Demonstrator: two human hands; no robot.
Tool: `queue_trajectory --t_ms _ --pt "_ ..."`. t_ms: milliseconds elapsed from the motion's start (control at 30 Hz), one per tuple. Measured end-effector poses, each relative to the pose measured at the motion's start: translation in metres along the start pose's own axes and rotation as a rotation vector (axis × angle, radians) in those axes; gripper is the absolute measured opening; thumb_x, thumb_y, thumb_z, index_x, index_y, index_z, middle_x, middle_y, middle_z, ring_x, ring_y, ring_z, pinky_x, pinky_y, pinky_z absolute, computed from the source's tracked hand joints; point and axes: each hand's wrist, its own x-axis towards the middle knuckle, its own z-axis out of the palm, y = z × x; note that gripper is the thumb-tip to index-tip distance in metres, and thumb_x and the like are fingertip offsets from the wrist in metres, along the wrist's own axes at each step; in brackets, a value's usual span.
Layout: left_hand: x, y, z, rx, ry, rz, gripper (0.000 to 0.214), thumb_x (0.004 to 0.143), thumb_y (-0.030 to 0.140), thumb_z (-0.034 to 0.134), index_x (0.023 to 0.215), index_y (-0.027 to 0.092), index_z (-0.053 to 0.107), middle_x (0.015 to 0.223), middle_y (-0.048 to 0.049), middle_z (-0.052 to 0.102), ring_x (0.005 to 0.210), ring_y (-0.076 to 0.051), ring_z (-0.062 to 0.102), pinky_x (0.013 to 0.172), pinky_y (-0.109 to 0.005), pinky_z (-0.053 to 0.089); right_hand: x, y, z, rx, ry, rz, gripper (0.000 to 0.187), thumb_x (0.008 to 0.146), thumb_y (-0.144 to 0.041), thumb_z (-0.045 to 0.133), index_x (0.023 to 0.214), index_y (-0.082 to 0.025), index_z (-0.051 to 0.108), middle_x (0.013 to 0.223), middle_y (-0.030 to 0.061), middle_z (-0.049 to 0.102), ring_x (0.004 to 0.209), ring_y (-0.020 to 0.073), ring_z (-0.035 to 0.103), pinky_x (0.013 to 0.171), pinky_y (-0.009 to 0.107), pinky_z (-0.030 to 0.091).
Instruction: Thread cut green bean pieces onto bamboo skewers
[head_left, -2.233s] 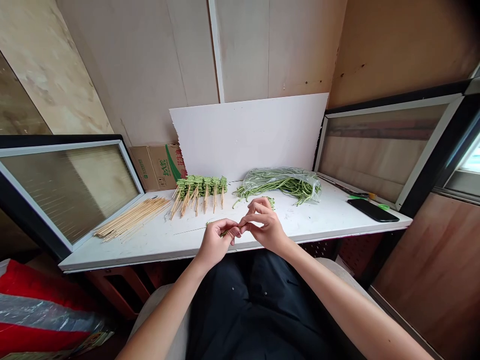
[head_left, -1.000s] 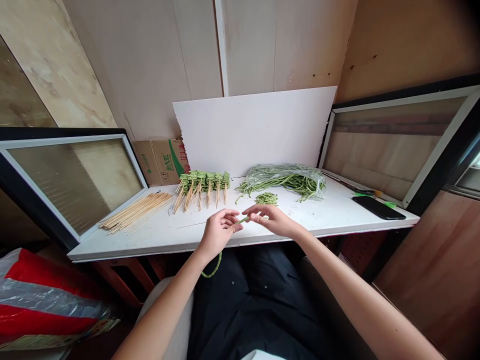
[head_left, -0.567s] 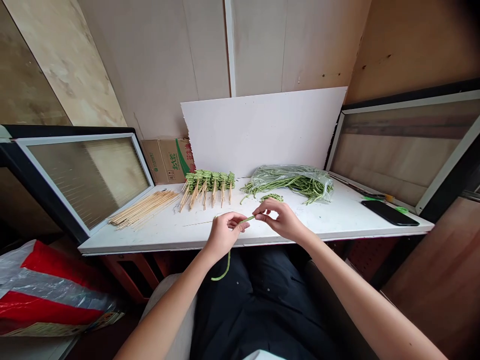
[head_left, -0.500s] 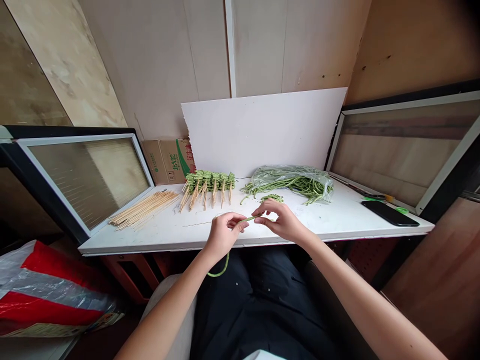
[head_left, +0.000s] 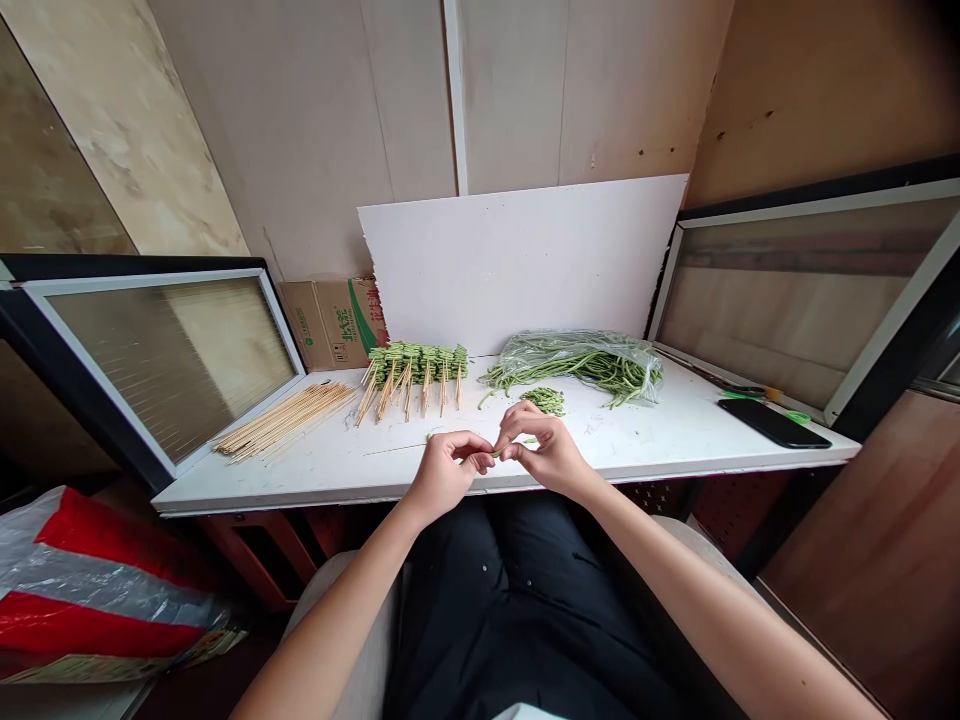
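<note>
Over the table's front edge my left hand (head_left: 448,470) and my right hand (head_left: 541,452) almost meet, fingers pinched. A thin green long bean (head_left: 498,452) runs between their fingertips, gripped by both. Most of its length is hidden by the fingers. Just behind the right hand lies a small pile of cut bean pieces (head_left: 546,401). Farther back, uncut long beans (head_left: 611,373) spill from a clear plastic bag (head_left: 577,345). Skewers threaded with bean pieces (head_left: 420,362) are stacked to the left, beyond my left hand.
Loose bamboo skewers (head_left: 289,420) lie at the table's left, and a single skewer (head_left: 394,449) lies near my left hand. A cardboard box (head_left: 322,325) stands behind. A black phone (head_left: 774,423) rests at the right end of the white table (head_left: 300,484). Framed panels flank both sides.
My hands have drawn closer together, the right one moving left, leaving less bean showing between them. The bean's tail that hung below my left wrist is out of sight there.
</note>
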Motion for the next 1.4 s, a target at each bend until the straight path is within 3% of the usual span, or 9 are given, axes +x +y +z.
queue_trajectory --t_ms 200,433,567,700,833,1067,1167,1267,1400 --pt "0.004 -0.002 -0.003 -0.163 -0.033 -0.025 0.033 0.082 0.044 0.085 0.082 0.013 0.075 0.073 -0.0066 0.073 0.059 -0.013 0.065 0.060 -0.027 0.055 0.002 0.019 -0.004 0.222 0.049 0.115 0.047 0.083 -0.071 0.077 0.078 -0.024 0.078 0.080 0.0075 0.068 0.090 0.0270 0.064 0.088 0.046 0.053" --pt "0.010 -0.005 -0.012 -0.131 0.006 -0.088 0.044 0.089 0.054 0.078 0.100 0.011 0.079 0.082 -0.0092 0.075 0.049 -0.007 0.049 0.049 -0.023 0.040 -0.017 0.089 -0.041 -0.433 0.044 0.124 0.046 0.089 -0.070 0.071 0.087 -0.026 0.086 0.082 0.0098 0.065 0.092 0.0292 0.056 0.088 0.048 0.048" --pt "0.012 -0.015 -0.013 -0.044 0.024 -0.089 0.044 0.090 0.051 0.076 0.107 0.011 0.080 0.088 -0.0126 0.077 0.064 -0.013 0.062 0.056 -0.024 0.045 -0.040 0.137 -0.050 -0.520 -0.047 0.194 0.057 0.087 -0.076 0.066 0.088 -0.024 0.087 0.081 0.0113 0.069 0.090 0.0292 0.055 0.084 0.046 0.049" --pt "0.012 -0.016 -0.011 0.003 0.010 -0.097 0.035 0.092 0.040 0.074 0.113 0.013 0.079 0.102 -0.0140 0.078 0.082 -0.018 0.068 0.067 -0.026 0.052 -0.050 0.153 -0.052 -0.545 -0.062 0.158 0.053 0.085 -0.073 0.072 0.094 -0.023 0.086 0.088 0.0125 0.073 0.096 0.0312 0.055 0.089 0.048 0.049" --pt "0.009 -0.012 -0.011 0.155 -0.014 -0.025 0.027 0.094 0.026 0.067 0.116 0.020 0.081 0.118 -0.0124 0.070 0.093 -0.018 0.066 0.080 -0.028 0.055 -0.047 0.149 -0.057 -0.558 -0.017 0.154 0.052 0.086 -0.070 0.073 0.100 -0.022 0.085 0.092 0.0135 0.074 0.096 0.0330 0.057 0.087 0.050 0.050" --pt "0.006 -0.013 -0.011 0.117 -0.045 -0.008 0.026 0.092 0.029 0.072 0.116 0.021 0.081 0.105 -0.0106 0.068 0.085 -0.018 0.067 0.073 -0.030 0.061 -0.016 0.102 -0.071 -0.377 0.192 0.326 0.054 0.097 -0.070 0.057 0.102 -0.022 0.083 0.093 0.0118 0.078 0.094 0.0301 0.066 0.074 0.041 0.053" --pt "0.007 -0.015 -0.009 0.056 0.003 -0.082 0.030 0.087 0.024 0.078 0.116 0.016 0.078 0.091 -0.0088 0.073 0.078 -0.018 0.071 0.074 -0.032 0.062 -0.005 0.064 -0.059 -0.182 0.033 0.335 0.047 0.097 -0.063 0.064 0.110 -0.021 0.082 0.099 0.0104 0.080 0.091 0.0262 0.072 0.078 0.038 0.055" --pt "0.007 -0.014 -0.006 0.048 0.015 -0.102 0.035 0.085 0.021 0.080 0.119 0.015 0.074 0.088 -0.0072 0.074 0.075 -0.017 0.073 0.074 -0.032 0.062 -0.001 0.035 -0.037 -0.126 -0.158 0.207 0.044 0.089 -0.058 0.078 0.118 -0.025 0.080 0.105 0.0091 0.080 0.099 0.0261 0.072 0.083 0.037 0.055" --pt "0.005 -0.009 -0.004 0.041 -0.018 -0.092 0.038 0.085 0.025 0.082 0.120 0.016 0.072 0.088 -0.0074 0.076 0.076 -0.018 0.075 0.071 -0.030 0.061 -0.003 0.021 -0.015 -0.169 -0.193 0.066 0.034 0.093 -0.056 0.075 0.109 -0.027 0.082 0.096 0.0095 0.079 0.095 0.0259 0.068 0.079 0.039 0.054"
